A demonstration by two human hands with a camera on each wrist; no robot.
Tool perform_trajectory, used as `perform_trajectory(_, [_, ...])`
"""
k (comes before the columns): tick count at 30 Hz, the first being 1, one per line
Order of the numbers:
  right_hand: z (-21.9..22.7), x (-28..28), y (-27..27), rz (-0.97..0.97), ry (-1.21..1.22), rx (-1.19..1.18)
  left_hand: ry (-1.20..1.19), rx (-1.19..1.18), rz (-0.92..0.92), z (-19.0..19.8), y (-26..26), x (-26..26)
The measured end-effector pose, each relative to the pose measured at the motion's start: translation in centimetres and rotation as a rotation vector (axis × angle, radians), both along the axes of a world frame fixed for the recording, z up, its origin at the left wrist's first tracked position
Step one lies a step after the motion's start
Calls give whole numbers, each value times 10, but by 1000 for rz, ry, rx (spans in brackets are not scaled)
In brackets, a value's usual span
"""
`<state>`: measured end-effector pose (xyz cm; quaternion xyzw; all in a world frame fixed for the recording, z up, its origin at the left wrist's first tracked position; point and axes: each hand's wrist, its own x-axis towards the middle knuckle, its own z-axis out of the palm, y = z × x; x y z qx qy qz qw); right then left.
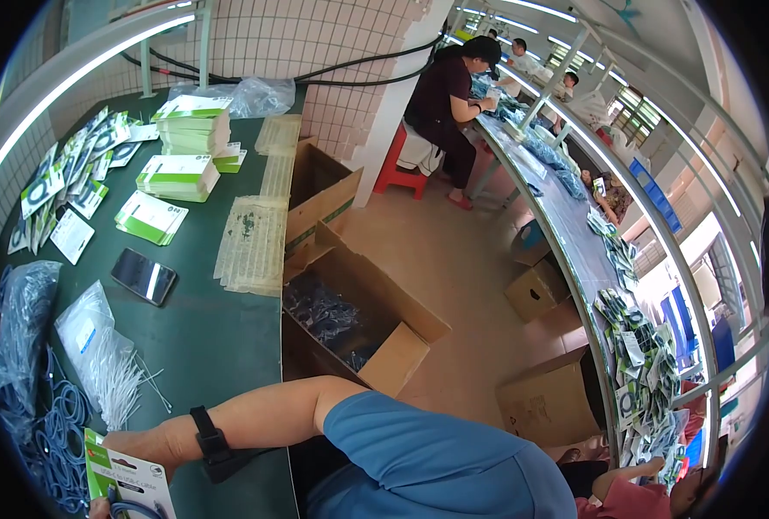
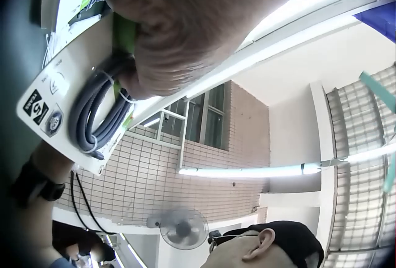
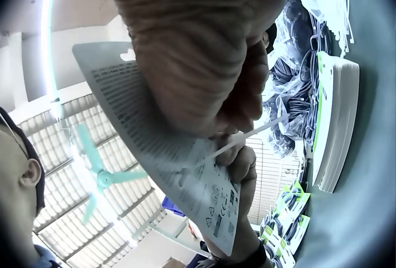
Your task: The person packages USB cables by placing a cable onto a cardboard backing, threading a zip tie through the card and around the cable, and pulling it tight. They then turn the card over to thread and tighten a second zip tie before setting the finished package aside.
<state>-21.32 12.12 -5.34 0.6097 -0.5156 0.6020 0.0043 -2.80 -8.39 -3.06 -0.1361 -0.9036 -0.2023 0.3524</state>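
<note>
A white and green cable card stands tilted at the lower left of the head view, a coiled dark blue cable tied on its front. My left hand grips the card by its edge, thumb near the coil; in the head view little more than a fingertip shows. Behind the card is my right hand, with a black band round the wrist. The right wrist view shows this hand's curled fingers pinching a thin white cable tie at the printed back of the card.
On the green table lie a bag of white cable ties, loose blue cables, a phone and stacked cards. Open cardboard boxes stand beside it. A person sits at another long table.
</note>
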Motion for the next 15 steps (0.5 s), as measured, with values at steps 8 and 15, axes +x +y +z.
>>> perform_trajectory(8, [10,-14,-5,-168,277,-46,-555,294,-153,56,37,-2])
perform_trajectory(15, [11,-20,2,-63,113,16,-576,45,26,99,104,-6])
